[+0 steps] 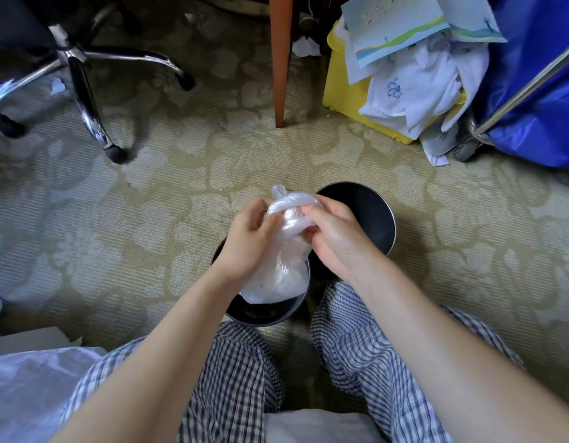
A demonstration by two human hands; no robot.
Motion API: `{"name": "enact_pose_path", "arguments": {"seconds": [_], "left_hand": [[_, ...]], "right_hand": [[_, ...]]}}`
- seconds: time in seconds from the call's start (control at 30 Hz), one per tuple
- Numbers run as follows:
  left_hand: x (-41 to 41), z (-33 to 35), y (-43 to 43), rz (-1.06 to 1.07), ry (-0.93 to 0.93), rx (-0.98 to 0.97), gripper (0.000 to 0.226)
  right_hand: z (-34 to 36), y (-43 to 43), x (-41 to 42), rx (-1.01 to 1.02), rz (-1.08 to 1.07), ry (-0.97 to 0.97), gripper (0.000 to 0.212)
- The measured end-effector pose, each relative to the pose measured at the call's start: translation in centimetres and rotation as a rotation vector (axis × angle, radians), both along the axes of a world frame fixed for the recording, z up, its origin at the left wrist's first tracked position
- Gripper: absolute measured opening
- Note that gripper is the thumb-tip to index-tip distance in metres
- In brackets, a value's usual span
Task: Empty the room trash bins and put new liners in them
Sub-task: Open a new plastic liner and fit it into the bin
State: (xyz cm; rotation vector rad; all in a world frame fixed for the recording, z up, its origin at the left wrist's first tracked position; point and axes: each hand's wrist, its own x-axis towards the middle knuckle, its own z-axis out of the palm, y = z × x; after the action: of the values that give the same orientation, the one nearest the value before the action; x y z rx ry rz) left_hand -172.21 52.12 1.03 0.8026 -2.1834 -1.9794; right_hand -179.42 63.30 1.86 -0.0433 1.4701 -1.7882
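Two round dark metal trash bins stand on the carpet in front of my knees. The nearer bin (260,318) is on the left and the farther bin (369,212) on the right. Above the nearer bin hangs a translucent white plastic bag (283,270), bunched at its top. My left hand (251,238) grips the bag's gathered neck from the left. My right hand (331,231) pinches the same neck from the right. The bag's lower part dips into the nearer bin. The farther bin's inside looks dark and bare.
An office chair's chrome base (81,81) stands far left. A wooden table leg (281,59) rises ahead. A yellow box (344,94) heaped with papers and white cloth sits at far right beside a blue wheeled cart (539,91). A clear plastic sheet (27,388) lies near left.
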Motion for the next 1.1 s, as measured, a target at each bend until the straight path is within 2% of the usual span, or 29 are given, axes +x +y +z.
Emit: {"name": "enact_pose_path", "arguments": {"seconds": [0.1,0.2,0.27,0.33,0.4,0.47,0.53,0.6,0.63,0.67,0.77,0.87,1.0,1.1], "left_hand": [[0.2,0.5,-0.1,-0.024,0.019,0.088,0.032],[0.5,0.8,-0.3,-0.088,0.001,0.289,0.025],[0.8,1.4,-0.5,-0.133,-0.033,0.441,0.030],[0.9,1.7,-1.0,-0.159,-0.070,0.479,0.033],[0.9,1.7,-1.5,-0.157,-0.127,0.370,0.032],[0.7,1.0,-1.8,-0.099,-0.151,0.101,0.021],[0.5,0.2,-1.9,0.032,-0.094,-0.132,0.007],[0.5,0.3,-2.1,0.104,-0.083,-0.300,0.016],[0.5,0.3,-2.2,0.066,-0.108,-0.306,0.022],[0.5,0.3,-2.2,-0.002,-0.146,-0.233,0.030],[0.7,1.0,-1.2,-0.164,-0.295,0.208,0.040],[0.4,1.3,-1.0,-0.110,-0.366,0.566,0.045],[0.5,1.5,-1.6,-0.128,-0.373,0.763,0.046],[0.7,1.4,-1.6,-0.132,-0.369,0.847,0.042]], "right_hand": [[0.1,0.0,-0.3,-0.053,-0.004,-0.096,0.023],[0.2,-0.1,-0.6,-0.051,0.024,-0.116,0.022],[0.0,-0.2,-0.5,0.039,0.071,-0.045,0.023],[-0.3,-0.2,-0.1,0.182,0.132,0.116,0.018],[-0.4,-0.3,0.3,0.277,0.174,0.228,0.016],[-0.4,-0.3,0.4,0.295,0.174,0.229,0.022],[-0.6,-0.2,0.2,0.325,0.133,0.243,0.023],[-0.7,0.0,-0.2,0.386,0.044,0.311,0.021],[-0.7,0.1,-0.4,0.413,-0.004,0.347,0.019],[-0.6,0.1,-0.5,0.430,-0.033,0.381,0.018],[-0.4,0.0,-0.3,0.431,0.057,0.511,0.018],[-0.6,-0.2,0.2,0.434,0.209,0.615,0.018],[-0.4,0.0,-0.1,0.434,0.304,0.644,0.029],[-0.4,0.1,0.1,0.450,0.474,0.706,0.036]]}}
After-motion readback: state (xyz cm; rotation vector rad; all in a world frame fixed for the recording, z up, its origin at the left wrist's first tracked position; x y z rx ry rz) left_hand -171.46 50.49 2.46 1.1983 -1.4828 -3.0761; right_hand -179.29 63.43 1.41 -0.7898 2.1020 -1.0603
